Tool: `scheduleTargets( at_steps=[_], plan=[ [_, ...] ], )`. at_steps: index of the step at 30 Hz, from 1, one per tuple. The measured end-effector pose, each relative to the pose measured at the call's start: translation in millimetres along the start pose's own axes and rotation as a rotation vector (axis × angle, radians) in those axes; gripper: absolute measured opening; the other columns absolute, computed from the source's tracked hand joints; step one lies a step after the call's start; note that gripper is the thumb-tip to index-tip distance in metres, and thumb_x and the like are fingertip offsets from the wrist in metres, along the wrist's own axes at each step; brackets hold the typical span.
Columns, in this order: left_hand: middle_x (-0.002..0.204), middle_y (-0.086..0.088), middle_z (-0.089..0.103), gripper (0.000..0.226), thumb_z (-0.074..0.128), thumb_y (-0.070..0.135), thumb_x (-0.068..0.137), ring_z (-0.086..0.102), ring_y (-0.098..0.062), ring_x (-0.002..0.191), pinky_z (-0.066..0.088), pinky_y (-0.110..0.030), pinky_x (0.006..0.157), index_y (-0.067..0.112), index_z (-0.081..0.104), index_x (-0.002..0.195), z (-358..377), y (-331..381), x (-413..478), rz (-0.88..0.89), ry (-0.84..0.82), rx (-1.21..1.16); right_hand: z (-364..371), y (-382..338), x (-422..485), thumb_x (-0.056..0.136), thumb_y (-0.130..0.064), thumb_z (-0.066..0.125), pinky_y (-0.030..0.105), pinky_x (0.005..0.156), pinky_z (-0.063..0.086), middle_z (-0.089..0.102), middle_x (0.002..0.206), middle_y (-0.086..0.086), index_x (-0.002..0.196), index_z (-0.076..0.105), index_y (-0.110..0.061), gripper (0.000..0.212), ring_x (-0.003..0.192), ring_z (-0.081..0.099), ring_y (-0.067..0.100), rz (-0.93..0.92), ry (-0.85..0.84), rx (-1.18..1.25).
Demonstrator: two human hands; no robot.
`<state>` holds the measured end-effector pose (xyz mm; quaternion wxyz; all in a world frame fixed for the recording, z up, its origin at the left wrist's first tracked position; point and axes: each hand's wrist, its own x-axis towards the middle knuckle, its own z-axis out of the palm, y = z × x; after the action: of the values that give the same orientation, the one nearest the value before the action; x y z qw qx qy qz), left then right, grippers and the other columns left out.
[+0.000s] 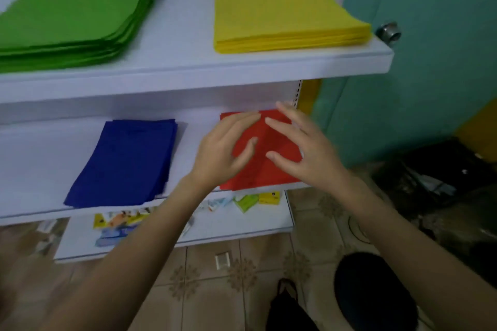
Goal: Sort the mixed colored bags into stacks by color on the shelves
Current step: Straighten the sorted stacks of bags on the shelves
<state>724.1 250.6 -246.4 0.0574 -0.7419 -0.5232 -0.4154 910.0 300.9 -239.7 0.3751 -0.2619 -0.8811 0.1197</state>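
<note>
Both hands flat and relaxed, gripping nothing: left hand [223, 153] and right hand [304, 150] over the red stack [255, 177] on the lower shelf [40, 169]. Four neat single-color stacks: green stack [72, 16], yellow stack [282, 11], blue stack [126, 161], red.

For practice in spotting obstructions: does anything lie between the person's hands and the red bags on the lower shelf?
Nothing visible does. The left hand and right hand are both open, directly over the red bags, with no other object between.

Green bag stack [72, 16] and yellow bag stack [282, 11] on upper white shelf [188, 72], blue bag stack [126, 161] on lower shelf [40, 169], left hand [223, 153] and right hand [304, 148] spread with straight fingers over red bag stack [269, 158], teal door [430, 62] alongside.
</note>
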Motion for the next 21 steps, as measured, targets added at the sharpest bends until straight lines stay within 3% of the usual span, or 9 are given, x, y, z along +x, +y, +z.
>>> scheduleTargets(
  at_steps=[3,7,9,11,14,16,19,21],
  plan=[
    [0.130,-0.009,0.055,0.048,0.043,0.034,0.089,0.050,-0.020,0.119,0.037,-0.027,0.104,0.008,0.051,0.129,22.6,-35.5,-47.4,-0.211,-0.208,-0.015,38.8,26.2,-37.8,0.082,-0.034,0.064,0.006,0.109,0.015,0.035,0.146,0.001,0.131,0.051,-0.018,0.053,0.135,0.029,0.008,0.270,-0.167,0.072],
    [0.143,-0.016,0.036,0.077,0.041,0.055,0.080,0.030,-0.025,0.135,0.019,-0.020,0.108,0.013,0.031,0.143,62.0,-87.5,-92.3,-0.516,-0.485,-0.084,81.5,82.2,-67.2,0.082,-0.027,0.068,0.027,0.114,0.022,0.029,0.149,0.008,0.136,0.044,-0.020,0.059,0.139,0.027,0.017,0.595,-0.283,0.116],
    [0.149,-0.016,0.027,0.077,0.052,0.050,0.083,0.018,-0.026,0.141,0.019,-0.027,0.111,0.017,0.022,0.146,89.5,-111.9,-103.7,-0.678,-0.574,-0.120,100.1,110.9,-73.3,0.083,-0.026,0.067,0.023,0.112,0.020,0.028,0.149,0.009,0.137,0.042,-0.019,0.059,0.139,0.025,0.018,0.707,-0.270,0.135],
    [0.150,-0.014,0.027,0.073,0.058,0.040,0.088,0.015,-0.027,0.141,0.020,-0.033,0.112,0.019,0.019,0.147,116.5,-135.1,-106.5,-0.819,-0.556,-0.151,115.2,142.3,-78.2,0.085,-0.027,0.065,0.018,0.107,0.020,0.031,0.147,0.010,0.138,0.040,-0.018,0.060,0.137,0.028,0.019,0.804,-0.258,0.141],
    [0.147,-0.014,0.033,0.070,0.054,0.043,0.089,0.025,-0.029,0.138,0.025,-0.036,0.112,0.023,0.020,0.147,149.4,-169.2,-103.1,-0.918,-0.479,-0.153,132.0,189.3,-81.3,0.085,-0.033,0.064,0.038,0.110,0.033,0.040,0.140,0.009,0.140,0.037,-0.017,0.063,0.130,0.039,0.024,0.915,-0.229,0.167],
    [0.146,-0.015,0.035,0.070,0.053,0.043,0.089,0.035,-0.028,0.134,0.029,-0.036,0.112,0.022,0.021,0.147,166.2,-182.4,-102.5,-0.980,-0.439,-0.179,142.2,205.4,-80.7,0.088,-0.029,0.061,0.042,0.106,0.039,0.042,0.137,0.006,0.142,0.034,-0.017,0.061,0.127,0.042,0.021,0.991,-0.213,0.288],
    [0.148,-0.018,0.024,0.066,0.052,0.034,0.092,0.029,-0.029,0.136,0.023,-0.033,0.115,0.019,0.018,0.147,186.4,-179.2,-102.8,-1.026,-0.409,-0.189,157.8,217.6,-81.6,0.091,-0.018,0.056,0.026,0.106,0.030,0.038,0.142,0.007,0.143,0.031,-0.011,0.058,0.131,0.038,0.021,1.033,-0.195,0.338],
    [0.150,-0.017,0.015,0.063,0.048,0.030,0.094,0.024,-0.029,0.139,0.020,-0.032,0.115,0.020,0.015,0.148,194.8,-175.1,-102.9,-1.040,-0.413,-0.225,165.6,219.9,-84.3,0.090,-0.012,0.056,0.024,0.108,0.025,0.029,0.147,0.012,0.143,0.032,-0.010,0.058,0.136,0.031,0.024,1.011,-0.199,0.284]
  ],
)
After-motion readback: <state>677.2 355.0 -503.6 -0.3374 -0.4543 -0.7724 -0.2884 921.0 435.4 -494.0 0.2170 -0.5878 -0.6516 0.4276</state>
